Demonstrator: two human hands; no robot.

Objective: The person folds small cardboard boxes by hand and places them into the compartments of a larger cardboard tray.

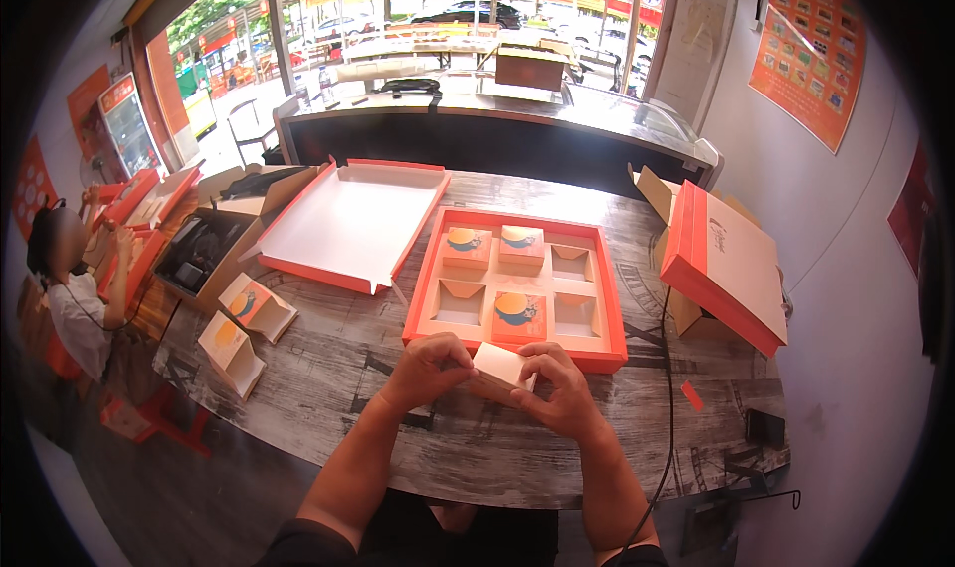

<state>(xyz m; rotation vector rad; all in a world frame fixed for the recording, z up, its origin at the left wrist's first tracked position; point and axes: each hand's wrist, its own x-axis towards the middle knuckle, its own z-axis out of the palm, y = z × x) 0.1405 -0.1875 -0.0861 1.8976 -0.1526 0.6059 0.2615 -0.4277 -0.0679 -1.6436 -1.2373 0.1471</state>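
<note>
Between both hands, near the front of the table, is a small pale cardboard box (500, 362). My left hand (428, 371) pinches its left side, thumb and fingertips together. My right hand (555, 386) grips the right side, fingers bent over the edge. Just beyond lies an open red gift box (615, 359) with a pale divided insert. Small printed boxes sit in three compartments: one box (467, 248) at far left, another box (521, 246) at far middle, and a third box (518, 313) at near middle. The other three compartments show bare walls.
A white-lined red lid (353, 214) lies behind left. Two folded printed cards (257, 305) stand near an open carton (214, 249). At right, a closed red box (731, 269) leans tilted; a black cable (668, 408) crosses the table. Another person (85, 298) works at far left.
</note>
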